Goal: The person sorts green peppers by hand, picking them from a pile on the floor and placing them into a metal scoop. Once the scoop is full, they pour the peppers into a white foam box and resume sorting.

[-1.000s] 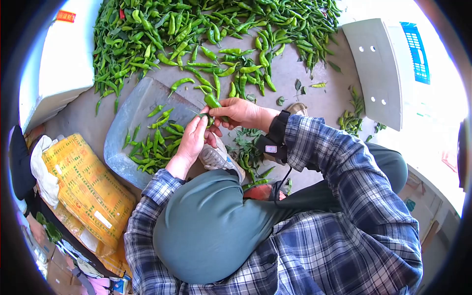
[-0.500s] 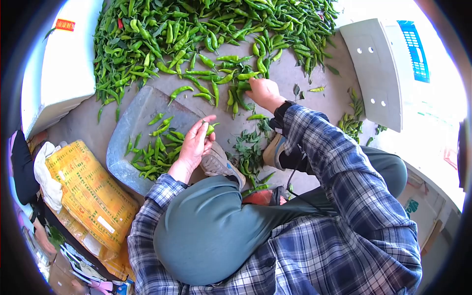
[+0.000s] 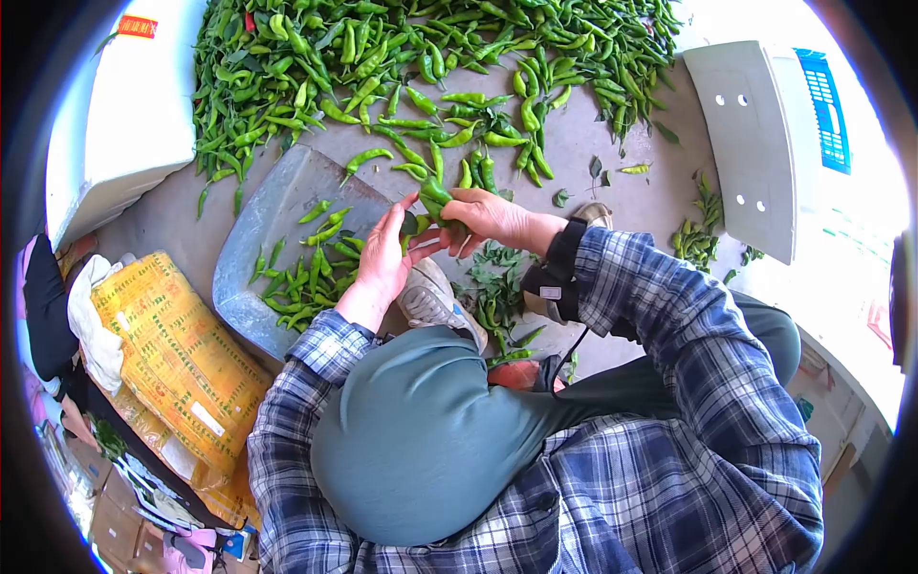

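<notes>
My left hand (image 3: 384,258) and my right hand (image 3: 488,220) meet above the dustpan's right edge. Green chili peppers (image 3: 435,198) stick up from my right hand, its fingers closed round them. A green pepper and a dark leaf show at the fingertips of my left hand, which are also closed. Below them on the left, a grey dustpan-like scoop (image 3: 237,308) holds a small heap of green peppers (image 3: 304,277). The large pile of green peppers (image 3: 382,57) spreads over the floor beyond my hands.
Plucked leaves (image 3: 497,277) lie between my shoes (image 3: 430,297). On the left stand a white box (image 3: 124,124) and a yellow-taped carton (image 3: 182,349). A white panel with holes (image 3: 746,143), a blue crate (image 3: 824,110) and more leafy peppers (image 3: 703,230) are on the right.
My right hand has come back from the edge of the pile to my left hand, bringing peppers with it. My left hand stays near the scoop. The view has shifted slightly.
</notes>
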